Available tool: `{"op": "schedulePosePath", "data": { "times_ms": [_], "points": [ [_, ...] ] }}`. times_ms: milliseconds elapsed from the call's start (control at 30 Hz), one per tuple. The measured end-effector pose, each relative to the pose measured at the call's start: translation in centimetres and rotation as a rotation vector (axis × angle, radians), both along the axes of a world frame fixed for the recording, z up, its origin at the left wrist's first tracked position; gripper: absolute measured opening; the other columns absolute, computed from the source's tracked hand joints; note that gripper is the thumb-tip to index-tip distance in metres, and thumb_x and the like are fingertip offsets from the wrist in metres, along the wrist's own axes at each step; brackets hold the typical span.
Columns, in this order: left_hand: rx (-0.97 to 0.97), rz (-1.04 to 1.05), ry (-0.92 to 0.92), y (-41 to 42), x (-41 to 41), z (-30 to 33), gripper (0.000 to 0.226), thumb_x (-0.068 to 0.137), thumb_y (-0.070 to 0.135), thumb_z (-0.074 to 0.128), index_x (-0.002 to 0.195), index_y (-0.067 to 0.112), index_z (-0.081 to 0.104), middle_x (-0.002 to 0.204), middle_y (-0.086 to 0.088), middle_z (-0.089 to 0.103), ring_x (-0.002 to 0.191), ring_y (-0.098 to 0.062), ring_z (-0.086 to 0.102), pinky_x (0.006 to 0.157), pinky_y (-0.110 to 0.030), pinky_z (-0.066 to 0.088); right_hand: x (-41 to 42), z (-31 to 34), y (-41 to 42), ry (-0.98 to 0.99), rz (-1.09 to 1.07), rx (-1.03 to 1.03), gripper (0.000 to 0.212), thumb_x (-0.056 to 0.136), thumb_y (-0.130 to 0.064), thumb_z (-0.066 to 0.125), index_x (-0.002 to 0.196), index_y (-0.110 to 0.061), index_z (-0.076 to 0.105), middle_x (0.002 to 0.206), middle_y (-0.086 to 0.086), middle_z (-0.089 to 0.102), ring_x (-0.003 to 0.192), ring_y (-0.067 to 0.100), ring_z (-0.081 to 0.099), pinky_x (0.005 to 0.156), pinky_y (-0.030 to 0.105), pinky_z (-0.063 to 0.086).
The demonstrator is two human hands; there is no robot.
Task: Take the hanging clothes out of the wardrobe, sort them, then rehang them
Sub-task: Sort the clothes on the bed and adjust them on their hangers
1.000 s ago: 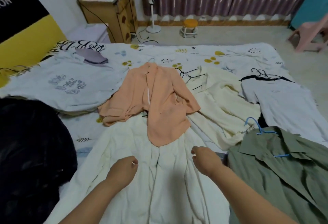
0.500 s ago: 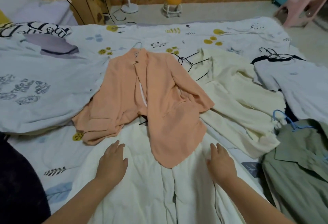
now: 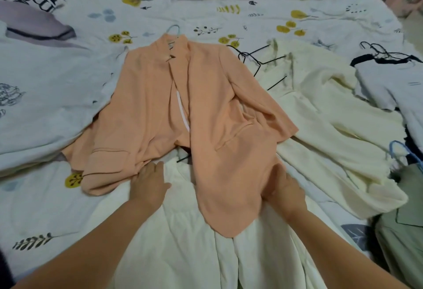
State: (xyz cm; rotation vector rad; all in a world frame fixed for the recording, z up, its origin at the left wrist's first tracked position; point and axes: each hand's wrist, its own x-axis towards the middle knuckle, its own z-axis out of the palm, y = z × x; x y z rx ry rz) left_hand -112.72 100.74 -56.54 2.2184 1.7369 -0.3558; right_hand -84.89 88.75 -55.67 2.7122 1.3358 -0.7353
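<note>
The left hand (image 3: 150, 182) lies flat with its fingers straight, spread on the white garment (image 3: 183, 243) that runs toward the camera, its fingertips touching the hem of the peach blazer (image 3: 206, 110) at the pocket flap. It grips nothing. Left of this hand, well apart, a pale grey T-shirt (image 3: 50, 87) is spread over the leaf-printed bedsheet (image 3: 263, 14).

Between the two hands hangs the blazer's longer front panel, draped over the white garment; beyond the fingertips, at the blazer's collar, a light blue hanger hook (image 3: 174, 29) shows that it is on its hanger.

The right hand (image 3: 285, 193) presses against the right edge of that panel. Its fingers appear to slide under or against the cloth and are partly hidden, so I cannot tell whether they pinch it or only push.

Right of this hand lie a cream jacket (image 3: 332, 128) with black wire hangers (image 3: 258, 60) near its collar, then a white T-shirt (image 3: 393, 87), and nearer, an olive shirt (image 3: 405, 231).

The clothes are out and laid down, so this looks like the sorting step. The next move probably calls for gathering the blazer at both lower edges and lifting it clear of the white garment without dragging that along.
</note>
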Motion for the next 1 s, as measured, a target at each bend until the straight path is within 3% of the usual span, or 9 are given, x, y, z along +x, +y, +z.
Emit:
{"op": "schedulePosePath", "data": {
  "times_ms": [133,233,333,467,567,700,833,900,1000],
  "points": [
    [0.082,-0.002,-0.072,-0.4,-0.1,0.3,0.029,0.095,0.033,0.046,0.108,0.007,0.051,0.112,-0.012,0.059,0.107,-0.028,0.052,0.081,-0.033,0.038,-0.5,0.4,-0.3,0.102,-0.135,0.036,0.081,0.084,-0.035,0.057,0.145,-0.015,0.008,0.126,0.009,0.054,0.113,0.032,0.053,0.095,0.042,0.037],
    [0.119,0.037,-0.241,-1.6,-1.2,1.7,0.028,0.097,0.032,0.041,0.082,0.01,0.048,0.09,-0.015,0.065,0.088,-0.033,0.059,0.067,-0.035,0.036,-1.1,1.5,-0.8,0.25,-0.271,0.1,0.092,0.083,-0.033,0.059,0.148,-0.015,-0.004,0.127,0.012,0.057,0.113,0.034,0.055,0.096,0.04,0.04],
    [0.17,0.118,-0.373,-4.1,-2.3,4.4,0.031,0.096,0.032,0.045,0.072,0.013,0.045,0.071,-0.009,0.061,0.076,-0.031,0.059,0.061,-0.033,0.033,-1.9,3.5,-1.7,0.314,-0.349,0.175,0.096,0.081,-0.027,0.064,0.149,-0.011,-0.001,0.126,0.012,0.058,0.114,0.033,0.056,0.097,0.042,0.041],
    [0.162,0.159,-0.491,-8.1,-3.4,8.1,0.041,0.09,0.046,0.044,0.062,0.016,0.049,0.052,0.005,0.039,0.056,-0.021,0.044,0.051,-0.031,0.029,-3.1,7.0,-3.8,0.418,-0.427,0.294,0.073,0.089,-0.009,0.048,0.15,-0.01,0.007,0.129,0.011,0.056,0.113,0.032,0.055,0.083,0.033,0.039],
    [0.2,0.154,-0.575,-11.3,-4.4,10.7,0.044,0.072,0.06,0.028,0.056,0.021,0.043,0.044,0.006,0.033,0.05,-0.019,0.041,0.047,-0.022,0.026,-3.7,9.4,-5.9,0.379,-0.379,0.317,0.068,0.089,-0.004,0.044,0.149,-0.01,0.012,0.129,0.015,0.053,0.114,0.034,0.054,0.086,0.035,0.042],
    [0.3,0.199,-0.65,-15.0,-5.7,15.3,0.062,0.068,0.057,0.033,0.064,0.003,0.062,0.049,-0.006,0.052,0.055,-0.03,0.053,0.047,-0.023,0.028,-4.7,13.2,-9.0,0.287,-0.166,0.377,0.071,0.078,-0.008,0.053,0.143,-0.007,0.027,0.136,0.014,0.046,0.125,0.032,0.045,0.101,0.039,0.039],
    [0.358,0.228,-0.66,-18.0,-6.4,21.6,0.037,0.075,0.041,0.052,0.068,0.007,0.064,0.052,0.004,0.041,0.059,-0.024,0.042,0.05,-0.022,0.029,-4.8,18.7,-11.5,0.074,-0.061,0.488,0.073,0.08,-0.016,0.069,0.143,-0.013,0.032,0.136,0.017,0.042,0.127,0.032,0.038,0.104,0.04,0.035],
    [0.401,0.2,-0.66,-19.6,-6.8,24.7,0.028,0.076,0.041,0.053,0.055,0.022,0.054,0.046,0.005,0.037,0.052,-0.02,0.04,0.048,-0.025,0.028,-4.6,21.4,-12.5,0.012,0.058,0.608,0.059,0.08,-0.015,0.07,0.134,-0.01,0.047,0.127,0.017,0.051,0.118,0.035,0.048,0.096,0.044,0.041],
    [0.444,0.185,-0.66,-22.0,-7.2,28.6,0.034,0.076,0.042,0.054,0.052,0.02,0.046,0.045,0.006,0.037,0.051,-0.022,0.042,0.048,-0.023,0.028,-4.4,25.7,-14.7,-0.015,0.171,0.665,0.019,0.084,-0.014,0.064,0.102,-0.007,0.063,0.091,0.014,0.064,0.087,0.038,0.058,0.07,0.039,0.039]
  ]
}}
